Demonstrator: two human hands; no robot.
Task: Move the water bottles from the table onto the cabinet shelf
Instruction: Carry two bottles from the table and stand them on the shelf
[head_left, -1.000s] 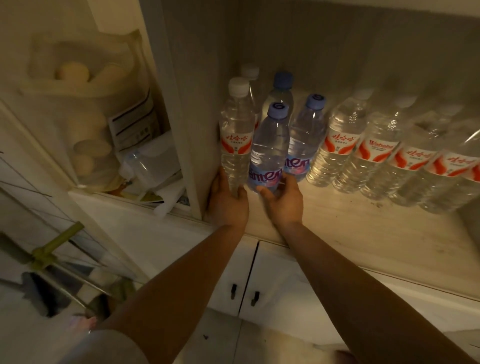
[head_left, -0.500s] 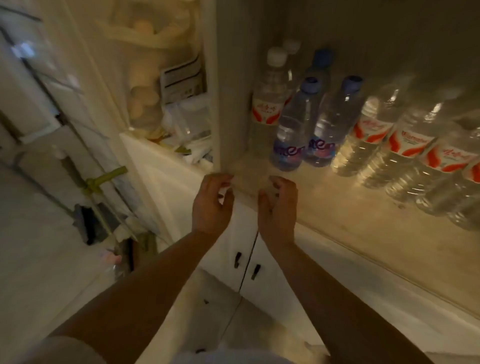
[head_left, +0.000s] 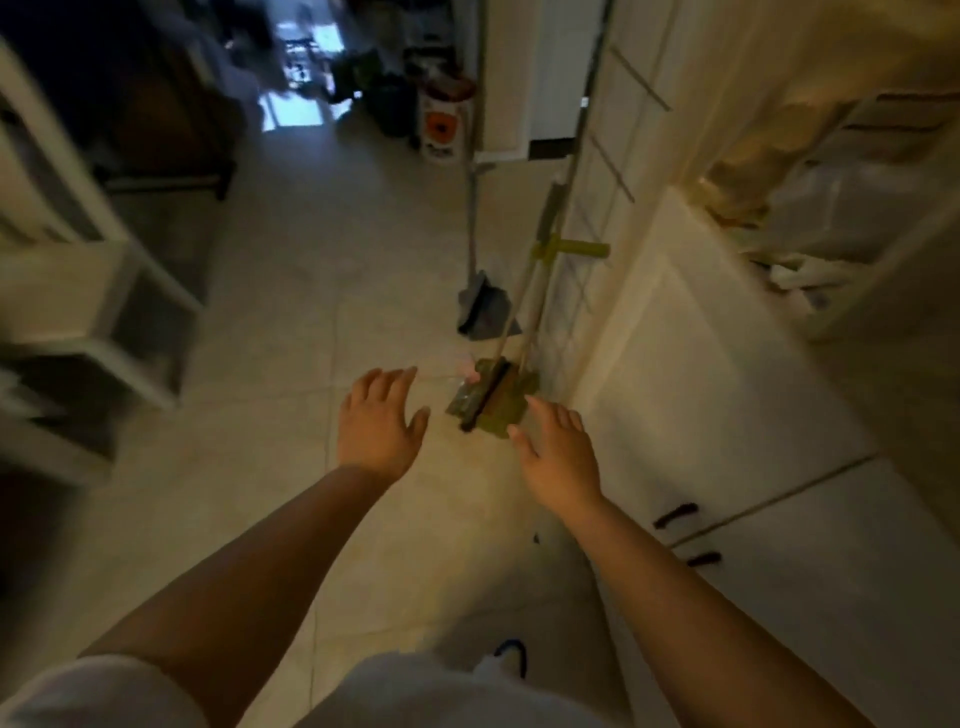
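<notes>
No water bottle shows in the head view now, and the table is not visible. My left hand (head_left: 378, 418) hovers over the tiled floor with its fingers spread and holds nothing. My right hand (head_left: 558, 449) is beside it, also empty with relaxed fingers, close to the white cabinet (head_left: 691, 374) on the right. The cabinet's open shelf (head_left: 852, 291) is at the right edge, showing only bags and clutter.
A green mop (head_left: 493, 400) and a grey dustpan (head_left: 480, 306) lean against the cabinet's side just beyond my hands. White furniture (head_left: 98, 322) stands at the left. A bin and dark items (head_left: 441, 124) sit down the corridor.
Both hands let go of the bottles on the shelf and pulled back. The view swung left, away from the shelf toward the floor and corridor; the bottles left the frame.
</notes>
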